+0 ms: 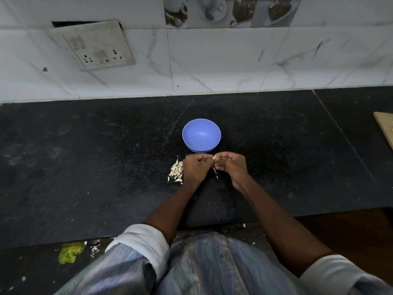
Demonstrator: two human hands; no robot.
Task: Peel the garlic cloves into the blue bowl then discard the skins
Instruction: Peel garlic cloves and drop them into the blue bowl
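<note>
Garlic clove [214, 157], a small pale piece, is sitting pinched between the fingertips of both hands at the centre of the frame, just below the blue bowl [201, 135]. The left hand [194, 168] is curling its fingers tightly around its side of the clove, and the right hand [230, 166] is doing the same from the other side, thumb and fingers closed on it. A thin strip of skin [215, 170] is hanging down between the two hands. Just left of the left hand, a small pile of garlic cloves [176, 172] is lying on the black countertop [85, 156]. The bowl is standing upright and showing only its blue inside. A white switch plate [95, 45] is hanging on the tiled wall in the upper left of the frame, and a yellow scrap [69, 253] is lying in the lower left.
</note>
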